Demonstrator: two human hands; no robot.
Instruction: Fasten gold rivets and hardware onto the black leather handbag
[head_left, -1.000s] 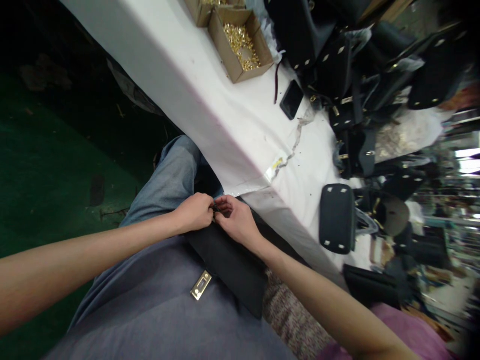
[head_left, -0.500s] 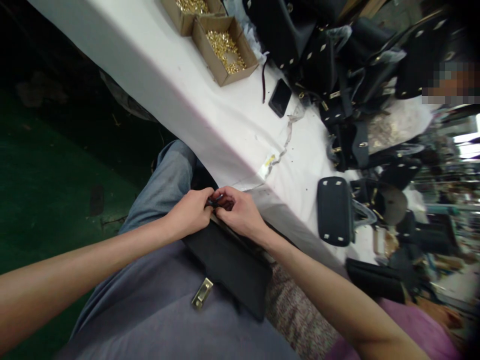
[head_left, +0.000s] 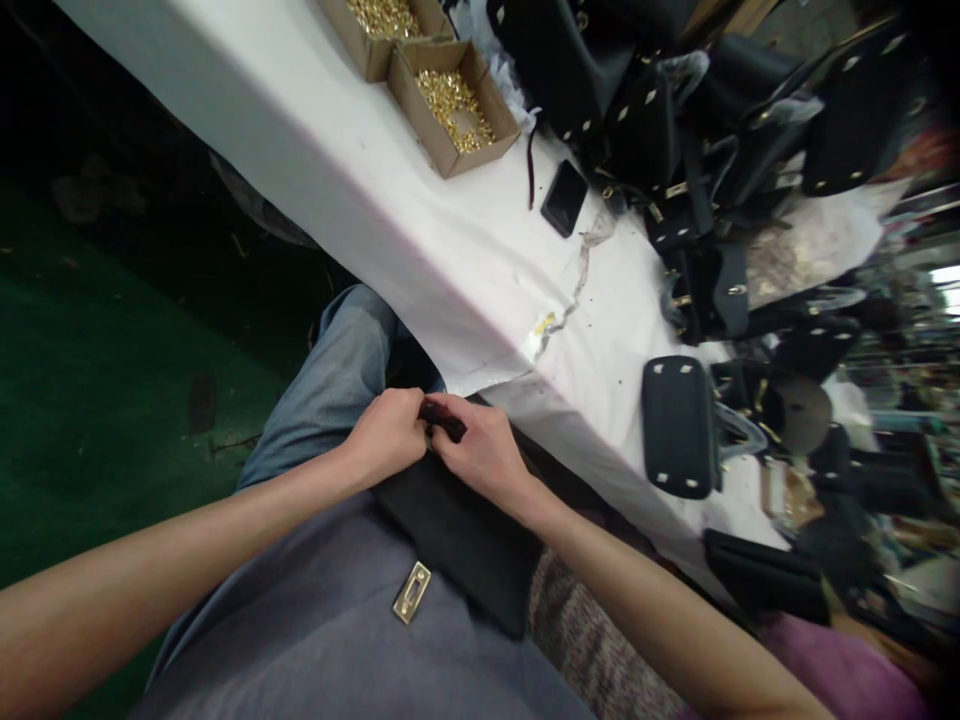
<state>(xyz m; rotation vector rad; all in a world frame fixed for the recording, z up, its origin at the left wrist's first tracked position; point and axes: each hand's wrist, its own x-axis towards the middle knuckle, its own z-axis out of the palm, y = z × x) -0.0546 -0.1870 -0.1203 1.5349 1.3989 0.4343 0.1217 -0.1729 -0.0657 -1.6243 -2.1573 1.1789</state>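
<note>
A black handbag [head_left: 469, 545] lies across my lap, its flap hanging towards my body with a gold lock plate [head_left: 412, 592] at the flap's end. My left hand [head_left: 391, 430] is closed at the bag's far edge, fingertips pinched together. Beside it, my right hand [head_left: 484, 445] curls its fingers and thumb round the same edge. Between the two hands shows a dark part of the bag; the fingers hide its details, and any small piece held there cannot be made out.
A white-covered table [head_left: 360, 190] runs diagonally ahead. On it are cardboard boxes of gold metal pieces [head_left: 457, 110], a black phone [head_left: 565, 198], a black bag with metal feet [head_left: 677, 428] and several more bags. A person's purple garment [head_left: 840, 665] shows at lower right.
My hands have shifted slightly and closed further at the bag's edge, the right wrist turning a little. The lock plate has tilted to show its slotted face. The whole view has shifted slightly.
</note>
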